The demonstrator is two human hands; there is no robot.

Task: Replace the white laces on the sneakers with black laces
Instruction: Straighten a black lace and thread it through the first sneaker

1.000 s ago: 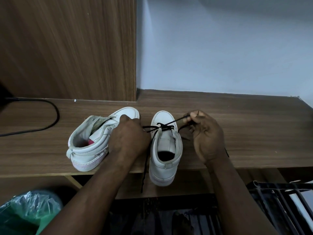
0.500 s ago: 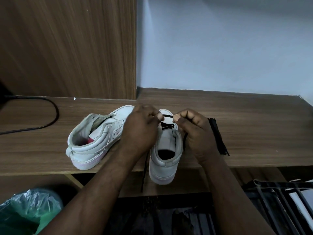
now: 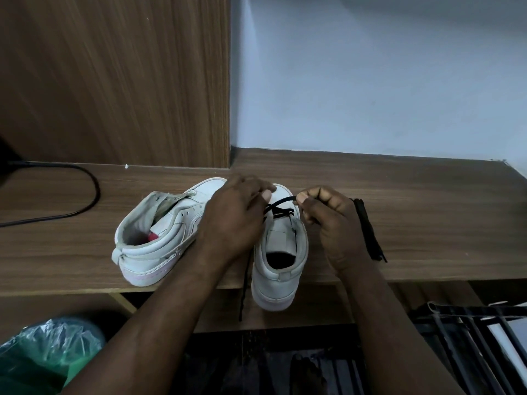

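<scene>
Two white high-top sneakers stand on the wooden shelf. The left sneaker has no lace and leans on its side. The right sneaker stands upright, heel toward me and hanging over the shelf edge. A black lace crosses its lowest eyelets near the toe. My left hand rests over the sneaker's left side with fingers on the toe. My right hand pinches one end of the black lace at the toe. The lace's other end hangs down past the shelf edge. A second black lace lies bundled to the right.
A wooden panel rises behind the left sneaker, a pale wall to its right. A black cable curves over the shelf's left part. Below the shelf sit a green plastic bag and a black metal rack.
My right hand has moved slightly right and drawn a short length of black lace out at the toe. My left hand stays on the right sneaker's front.
</scene>
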